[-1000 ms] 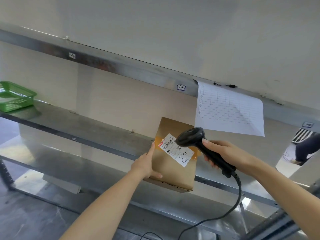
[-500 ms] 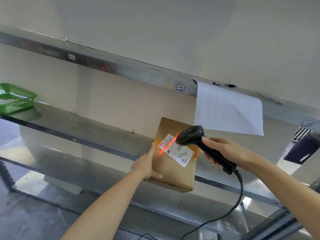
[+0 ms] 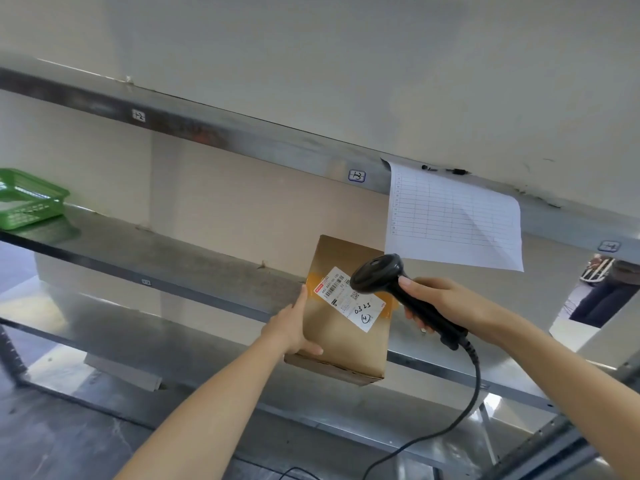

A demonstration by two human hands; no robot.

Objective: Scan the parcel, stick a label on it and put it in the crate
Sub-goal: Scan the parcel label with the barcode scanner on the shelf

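A brown cardboard parcel (image 3: 341,341) is held up in front of the metal shelf, gripped along its left edge and bottom corner by my left hand (image 3: 291,329). A white shipping label (image 3: 348,297) with a barcode and handwritten "0325" lies across its top face. My right hand (image 3: 440,301) grips the handle of a black corded barcode scanner (image 3: 377,273), whose head hovers just right of the label, pointed at it. No red beam shows on the label. A green plastic crate (image 3: 31,199) stands on the shelf at far left.
A long metal shelf (image 3: 173,258) runs across the middle, with another shelf edge (image 3: 242,136) above and a lower one below. A white ruled sheet (image 3: 453,220) hangs from the upper shelf at right. The scanner's cable (image 3: 474,386) drops downward. A person stands at far right.
The red scan line that lay across the label half a second ago is gone. Parcel, scanner and both hands have hardly shifted.
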